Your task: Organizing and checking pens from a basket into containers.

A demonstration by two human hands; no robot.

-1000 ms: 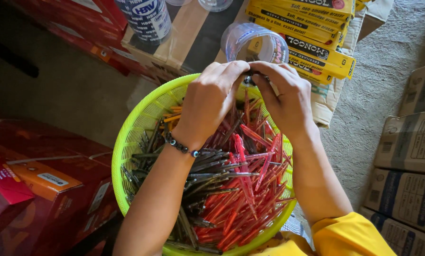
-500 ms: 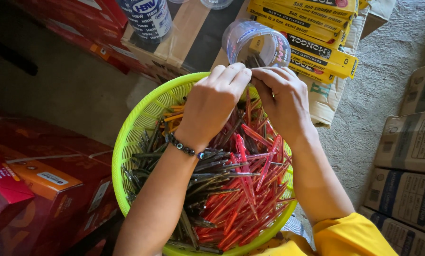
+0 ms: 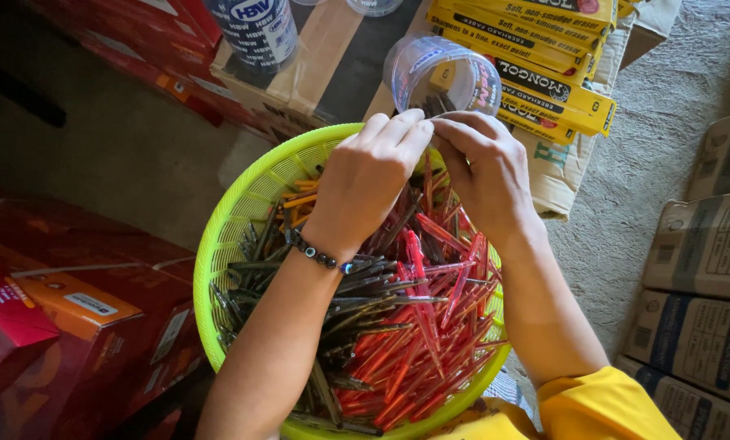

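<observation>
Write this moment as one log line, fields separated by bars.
left hand: fingertips meet right | right hand: pinching, contents unclear | under: pens, green basket | beyond: clear jar

Left hand (image 3: 369,183) and right hand (image 3: 487,175), fingertips meeting (pinched grip), forearms bare

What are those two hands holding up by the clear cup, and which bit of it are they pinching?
The left hand and right hand meet fingertip to fingertip by the clear cup. The fingers hide whatever they pinch, so it cannot be told.

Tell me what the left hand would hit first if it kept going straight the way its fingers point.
Probably the clear plastic cup, lying just beyond the left hand past the green basket rim. Its fingertips already meet the right hand, and depth is unclear.
</observation>
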